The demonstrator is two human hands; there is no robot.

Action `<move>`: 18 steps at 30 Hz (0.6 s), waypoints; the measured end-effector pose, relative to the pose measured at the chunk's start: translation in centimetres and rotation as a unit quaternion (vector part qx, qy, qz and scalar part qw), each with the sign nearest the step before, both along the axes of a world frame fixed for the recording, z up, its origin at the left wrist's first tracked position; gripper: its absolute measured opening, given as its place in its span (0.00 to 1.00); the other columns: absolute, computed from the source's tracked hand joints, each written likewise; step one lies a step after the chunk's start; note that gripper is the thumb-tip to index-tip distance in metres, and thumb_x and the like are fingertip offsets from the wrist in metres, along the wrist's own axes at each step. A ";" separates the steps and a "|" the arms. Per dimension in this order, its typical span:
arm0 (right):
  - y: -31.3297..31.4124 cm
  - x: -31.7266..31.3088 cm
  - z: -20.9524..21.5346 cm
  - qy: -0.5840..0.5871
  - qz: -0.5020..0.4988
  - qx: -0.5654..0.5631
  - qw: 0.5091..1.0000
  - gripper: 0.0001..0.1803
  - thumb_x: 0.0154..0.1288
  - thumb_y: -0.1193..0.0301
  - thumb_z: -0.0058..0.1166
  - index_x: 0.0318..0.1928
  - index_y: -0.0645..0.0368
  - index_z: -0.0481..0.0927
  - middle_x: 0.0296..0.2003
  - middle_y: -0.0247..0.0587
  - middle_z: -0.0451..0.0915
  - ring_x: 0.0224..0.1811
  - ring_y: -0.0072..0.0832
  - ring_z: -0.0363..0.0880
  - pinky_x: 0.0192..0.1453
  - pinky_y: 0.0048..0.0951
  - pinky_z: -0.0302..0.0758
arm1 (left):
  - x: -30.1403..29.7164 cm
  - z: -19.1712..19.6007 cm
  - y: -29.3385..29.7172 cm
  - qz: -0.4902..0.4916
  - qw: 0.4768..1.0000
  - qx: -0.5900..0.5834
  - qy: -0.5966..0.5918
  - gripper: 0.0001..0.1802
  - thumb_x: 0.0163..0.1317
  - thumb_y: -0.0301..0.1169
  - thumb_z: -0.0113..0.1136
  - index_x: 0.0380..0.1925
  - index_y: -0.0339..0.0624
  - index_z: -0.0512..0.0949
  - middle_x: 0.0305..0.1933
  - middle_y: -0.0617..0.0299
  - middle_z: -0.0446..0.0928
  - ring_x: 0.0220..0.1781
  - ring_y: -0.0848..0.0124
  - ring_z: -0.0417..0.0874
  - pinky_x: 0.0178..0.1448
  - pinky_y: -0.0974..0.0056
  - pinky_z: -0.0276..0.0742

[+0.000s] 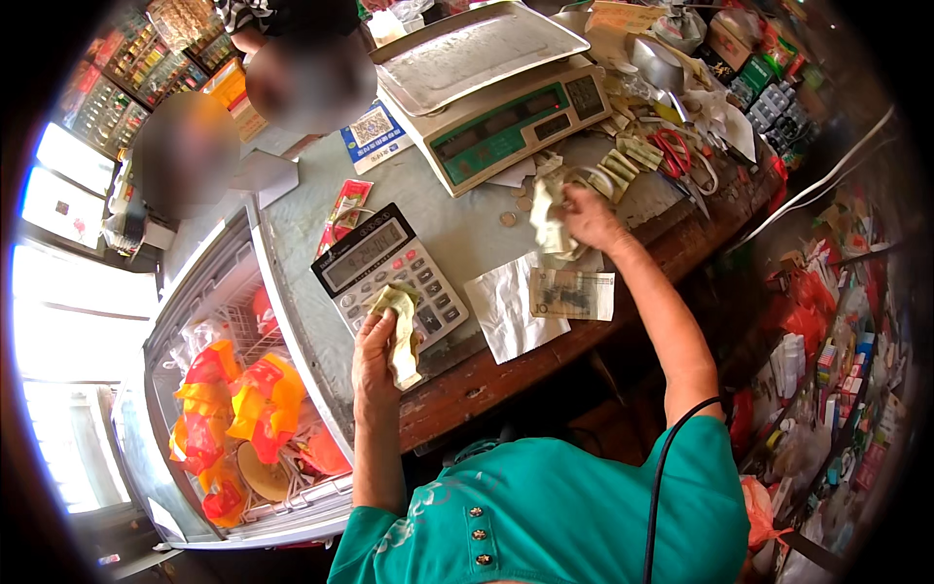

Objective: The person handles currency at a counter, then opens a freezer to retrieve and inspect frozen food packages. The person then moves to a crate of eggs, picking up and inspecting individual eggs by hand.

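My left hand [375, 341] is closed on a folded yellowish banknote [402, 352], held over the lower left of a big-keyed calculator [375, 238]. Crumpled pale banknotes [551, 219] are gripped in my right hand [593, 216], above the counter near the scale. Below that hand, a flat banknote [574, 295] lies partly over a creased white paper [508, 316] at the counter's front edge. Several coins [509, 219] sit beside the right hand. More folded banknotes [628, 161] are piled to its right.
A weighing scale [520, 127] with a metal tray stands at the back. Red-handled scissors [681, 161] lie on the right. A chest freezer [282, 360] holding orange bags adjoins the counter at left. Two people with blurred heads are across the counter. Packed goods [837, 370] fill the right side.
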State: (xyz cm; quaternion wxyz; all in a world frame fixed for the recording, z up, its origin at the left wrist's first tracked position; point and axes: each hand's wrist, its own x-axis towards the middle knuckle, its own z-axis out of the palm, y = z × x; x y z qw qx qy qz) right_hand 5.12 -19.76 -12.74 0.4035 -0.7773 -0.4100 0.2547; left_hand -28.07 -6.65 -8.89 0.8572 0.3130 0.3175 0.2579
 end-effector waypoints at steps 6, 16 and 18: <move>-1.4 3.3 2.9 -0.060 -0.099 0.202 0.972 0.12 0.59 0.72 0.52 0.43 0.61 0.72 0.31 0.41 0.79 0.34 0.29 0.79 0.38 0.28 0.74 | 4.1 2.9 -0.5 -0.028 0.999 0.038 -0.009 0.16 0.64 0.32 0.49 0.49 0.36 0.69 0.34 0.59 0.78 0.26 0.71 0.82 0.30 0.72 0.81; 1.9 -7.1 7.1 -0.403 -0.005 0.036 0.914 0.07 0.53 0.70 0.52 0.31 0.57 0.71 0.24 0.44 0.73 0.27 0.44 0.76 0.29 0.41 0.73 | 10.3 6.3 -1.1 -0.092 0.979 0.069 -0.169 0.10 0.63 0.28 0.51 0.43 0.36 0.75 0.37 0.59 0.79 0.35 0.75 0.81 0.39 0.71 0.80; 3.0 -8.4 7.7 -0.298 0.028 0.132 0.945 0.08 0.53 0.68 0.53 0.29 0.59 0.71 0.25 0.46 0.74 0.28 0.44 0.76 0.30 0.40 0.73 | 10.8 6.5 -0.7 -0.114 0.972 0.073 -0.190 0.11 0.63 0.27 0.52 0.44 0.37 0.75 0.39 0.60 0.79 0.39 0.75 0.80 0.43 0.70 0.78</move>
